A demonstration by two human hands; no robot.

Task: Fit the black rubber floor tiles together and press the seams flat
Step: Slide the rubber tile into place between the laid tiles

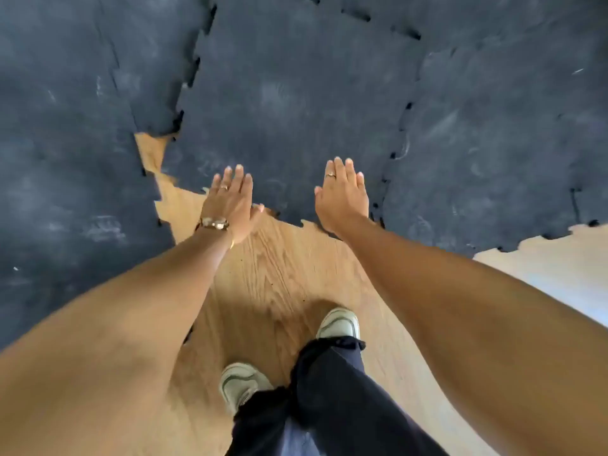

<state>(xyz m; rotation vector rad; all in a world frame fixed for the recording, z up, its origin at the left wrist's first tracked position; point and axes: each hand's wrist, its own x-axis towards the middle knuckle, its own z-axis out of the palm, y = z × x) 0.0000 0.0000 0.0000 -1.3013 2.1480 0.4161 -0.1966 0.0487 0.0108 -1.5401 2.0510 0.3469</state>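
A black rubber tile (289, 103) with jigsaw edges lies in the middle, ahead of me. Its left edge sits raised and apart from the left tile (65, 159), with bare wood showing in the gap. Its right edge meets the right tile (493, 153) along a toothed seam with small gaps. My left hand (232, 200) rests flat, fingers spread, on the middle tile's near left corner. My right hand (343, 195) lies flat with fingers together on the near right corner, beside the right seam. Neither hand holds anything.
Bare wooden floor (279, 274) runs from the tiles' near edge back to my feet. My two pale shoes (339, 324) and dark trouser legs stand on it. More black tiles (460, 14) lie joined farther back.
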